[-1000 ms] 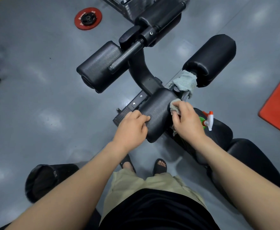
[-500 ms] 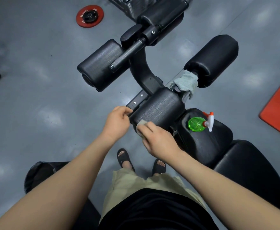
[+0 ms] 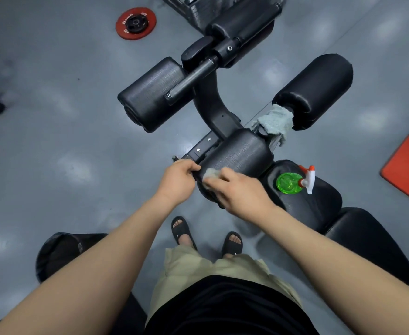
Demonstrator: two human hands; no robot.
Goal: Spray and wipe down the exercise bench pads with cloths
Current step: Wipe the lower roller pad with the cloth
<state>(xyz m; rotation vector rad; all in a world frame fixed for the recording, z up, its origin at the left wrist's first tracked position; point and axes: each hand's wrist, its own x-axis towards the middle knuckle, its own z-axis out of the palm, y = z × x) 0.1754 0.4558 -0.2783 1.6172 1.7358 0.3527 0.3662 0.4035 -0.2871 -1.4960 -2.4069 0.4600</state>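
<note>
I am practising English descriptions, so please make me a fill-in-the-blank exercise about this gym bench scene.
1. The right hand holds a small grey ___ against the black cylindrical roller pad, while the left hand grips the pad's end.
2. The translucent plastic spray bottle on the black seat pad is ___.
3. The round weight plate on the grey floor is ___.
Missing words: cloth; green; red.

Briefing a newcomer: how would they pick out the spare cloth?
Find the far right roller pad. The spare cloth hangs crumpled and pale at its near end. Unlike the wiping cloth in the right hand, nobody touches it.
</note>
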